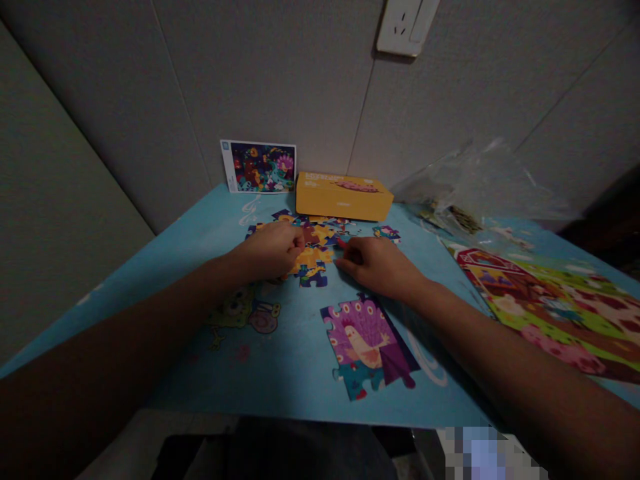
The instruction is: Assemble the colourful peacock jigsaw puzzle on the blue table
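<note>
My left hand [273, 248] rests with curled fingers on a partly joined cluster of jigsaw pieces [313, 250] in the middle of a light blue table [200, 227]. My right hand [375, 267] lies just right of the cluster, fingers bent, its fingertips pinching a small red and blue piece [344, 241] at the cluster's edge. Nearer to me lies a joined purple section with a peacock picture [365, 347], untouched.
A yellow puzzle box [343, 195] and a reference picture card [259, 167] stand against the back wall. A loose piece [387, 233] lies by the box. A clear plastic bag [470, 190] and a colourful finished puzzle [545, 307] lie at the right.
</note>
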Tool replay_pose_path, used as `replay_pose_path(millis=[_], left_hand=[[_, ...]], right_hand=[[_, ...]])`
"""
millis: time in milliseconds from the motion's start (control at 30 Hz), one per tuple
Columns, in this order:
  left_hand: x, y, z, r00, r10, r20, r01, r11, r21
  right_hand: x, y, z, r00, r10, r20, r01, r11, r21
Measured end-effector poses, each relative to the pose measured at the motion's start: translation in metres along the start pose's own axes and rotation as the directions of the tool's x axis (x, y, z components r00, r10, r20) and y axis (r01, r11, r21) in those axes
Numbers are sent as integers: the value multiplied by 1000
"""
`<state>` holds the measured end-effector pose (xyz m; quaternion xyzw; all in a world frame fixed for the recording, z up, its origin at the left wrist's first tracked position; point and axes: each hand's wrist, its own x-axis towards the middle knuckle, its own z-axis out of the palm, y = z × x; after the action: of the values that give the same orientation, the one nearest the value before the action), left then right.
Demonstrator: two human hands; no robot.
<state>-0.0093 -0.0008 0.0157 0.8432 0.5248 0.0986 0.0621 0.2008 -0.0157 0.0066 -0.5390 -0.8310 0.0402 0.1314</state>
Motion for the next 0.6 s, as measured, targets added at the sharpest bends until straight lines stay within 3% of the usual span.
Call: replay_pose_path(millis=[267,600], left_hand=[[-1,1,-1,1000,-11,18,11,1000,-12],[-2,1,-1,997,58,47,-61,995,76]], right_hand=[[0,0,1,1000,-5,-10,5,1000,8],[-1,-2,-1,1000,-4,-10,4,1000,-21]])
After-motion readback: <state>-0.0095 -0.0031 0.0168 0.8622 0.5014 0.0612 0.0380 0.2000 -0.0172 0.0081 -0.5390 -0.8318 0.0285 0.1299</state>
